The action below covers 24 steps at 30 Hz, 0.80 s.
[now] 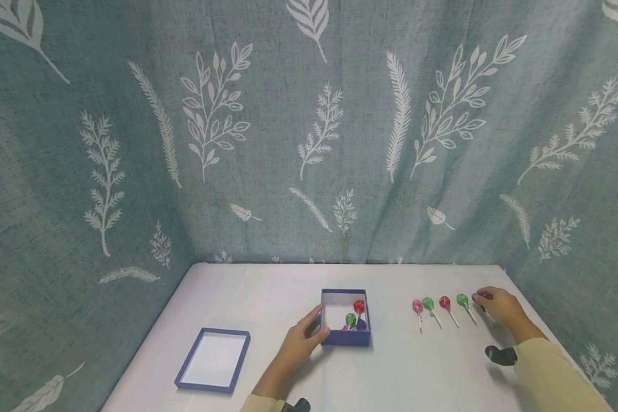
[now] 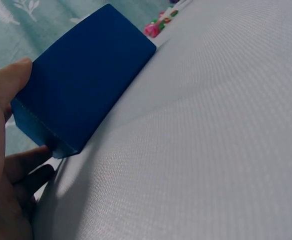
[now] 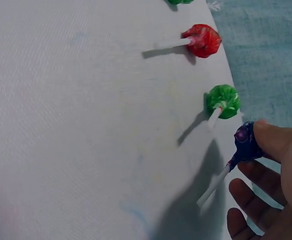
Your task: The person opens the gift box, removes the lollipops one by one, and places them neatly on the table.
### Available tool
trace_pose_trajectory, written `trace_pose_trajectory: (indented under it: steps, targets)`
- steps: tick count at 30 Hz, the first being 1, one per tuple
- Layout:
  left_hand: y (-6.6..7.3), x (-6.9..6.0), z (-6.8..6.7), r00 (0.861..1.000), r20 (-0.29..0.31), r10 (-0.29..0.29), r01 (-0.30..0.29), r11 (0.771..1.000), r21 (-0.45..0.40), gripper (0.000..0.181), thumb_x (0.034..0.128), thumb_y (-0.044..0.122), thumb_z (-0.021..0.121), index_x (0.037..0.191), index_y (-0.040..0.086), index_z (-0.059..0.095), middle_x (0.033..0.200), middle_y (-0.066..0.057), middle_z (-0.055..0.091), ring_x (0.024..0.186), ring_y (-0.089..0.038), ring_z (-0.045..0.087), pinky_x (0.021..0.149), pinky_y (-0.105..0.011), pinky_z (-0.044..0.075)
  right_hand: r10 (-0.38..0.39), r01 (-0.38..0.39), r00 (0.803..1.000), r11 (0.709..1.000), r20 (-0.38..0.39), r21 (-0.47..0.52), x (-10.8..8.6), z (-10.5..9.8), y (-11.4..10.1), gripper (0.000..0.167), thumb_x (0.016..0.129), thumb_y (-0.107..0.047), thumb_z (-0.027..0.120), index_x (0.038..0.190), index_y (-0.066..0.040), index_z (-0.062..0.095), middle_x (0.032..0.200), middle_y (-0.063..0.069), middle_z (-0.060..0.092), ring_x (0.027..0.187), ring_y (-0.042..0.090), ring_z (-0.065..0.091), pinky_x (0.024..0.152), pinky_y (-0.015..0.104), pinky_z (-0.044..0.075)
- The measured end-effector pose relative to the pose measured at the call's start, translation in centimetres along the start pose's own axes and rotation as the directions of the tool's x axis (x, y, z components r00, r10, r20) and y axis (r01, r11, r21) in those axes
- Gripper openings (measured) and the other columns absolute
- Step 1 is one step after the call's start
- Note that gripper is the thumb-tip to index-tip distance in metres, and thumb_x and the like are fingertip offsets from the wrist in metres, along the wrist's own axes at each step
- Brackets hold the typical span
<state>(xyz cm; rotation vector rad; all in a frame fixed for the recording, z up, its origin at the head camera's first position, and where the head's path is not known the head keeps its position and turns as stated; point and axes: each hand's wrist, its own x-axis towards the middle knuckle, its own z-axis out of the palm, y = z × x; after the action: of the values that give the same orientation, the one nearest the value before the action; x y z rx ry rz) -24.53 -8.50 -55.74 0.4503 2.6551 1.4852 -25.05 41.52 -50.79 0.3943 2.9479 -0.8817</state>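
At the right end of a row of lollipops, my right hand (image 1: 502, 309) pinches a purple lollipop (image 3: 246, 142) by its wrapped head, its white stick pointing down and away. Left of it lie a green lollipop (image 1: 462, 300), a red one (image 1: 445, 302), another green one (image 1: 429, 304) and a pink one (image 1: 418, 306). My left hand (image 1: 297, 343) holds the near left corner of a blue box (image 1: 346, 338), thumb on the front wall and fingers along the left side. Inside the box are red (image 1: 359, 306), green (image 1: 351, 319), purple (image 1: 361, 324) and partly hidden pink lollipops.
A blue-rimmed box lid (image 1: 241, 361) with a white inside lies on the left of the white table (image 1: 401, 377). Behind and beside the table hangs a blue-green curtain (image 1: 288, 160) with white leaf prints.
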Motion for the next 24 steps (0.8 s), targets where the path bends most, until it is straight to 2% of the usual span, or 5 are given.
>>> trace_pose_trajectory:
  steps: [4,9,13,18,24]
  targets:
    - [-0.05,-0.09,0.11,1.0,0.0,-0.004,0.004,1.0,-0.012,0.063,0.0927,0.048,0.062,0.149,0.029,0.041,0.145,-0.009,0.048,0.138,-0.037,0.035,0.109,-0.062,0.024,0.025,-0.025,1.0,0.999,-0.005,-0.022,0.24,0.52,0.28,0.045,0.102,-0.023,0.051,0.127,0.014,0.047,0.124,0.038,0.048,0.115,0.055,0.045,0.093,0.065,0.041]
    - [0.07,0.0,0.07,1.0,-0.003,-0.005,0.005,1.0,-0.015,0.063,0.0927,0.048,0.062,0.149,0.029,0.041,0.145,-0.009,0.048,0.138,-0.037,0.035,0.109,-0.062,0.024,0.014,-0.014,1.0,0.999,-0.017,-0.043,0.33,0.71,0.38,0.046,0.102,-0.025,0.05,0.126,0.015,0.048,0.125,0.039,0.047,0.116,0.057,0.043,0.094,0.065,0.04]
    - [0.19,0.21,0.0,1.0,-0.005,0.003,-0.003,1.0,-0.012,0.062,0.0927,0.048,0.062,0.149,0.03,0.041,0.145,-0.008,0.048,0.138,-0.036,0.035,0.11,-0.061,0.025,0.033,-0.033,0.999,0.999,-0.024,-0.033,0.4,0.87,0.42,0.047,0.103,-0.026,0.049,0.127,0.015,0.046,0.127,0.04,0.046,0.119,0.058,0.04,0.096,0.066,0.037]
    - [0.09,0.12,0.18,1.0,-0.007,-0.014,0.014,1.0,-0.003,0.063,0.0916,0.049,0.062,0.148,0.031,0.042,0.145,-0.008,0.049,0.137,-0.037,0.036,0.109,-0.062,0.025,0.061,-0.061,0.998,0.997,0.003,-0.036,0.54,0.91,0.7,0.051,0.101,-0.026,0.053,0.126,0.017,0.045,0.126,0.041,0.045,0.119,0.059,0.039,0.096,0.067,0.035]
    - [0.25,0.26,0.18,1.0,0.004,-0.028,0.028,1.0,-0.002,0.064,0.0917,0.049,0.062,0.149,0.03,0.042,0.145,-0.008,0.048,0.137,-0.037,0.035,0.109,-0.063,0.024,0.005,-0.003,1.0,0.998,0.029,-0.066,0.47,0.16,0.84,0.052,0.092,-0.019,0.065,0.122,0.019,0.047,0.116,0.04,0.053,0.11,0.058,0.048,0.091,0.067,0.04]
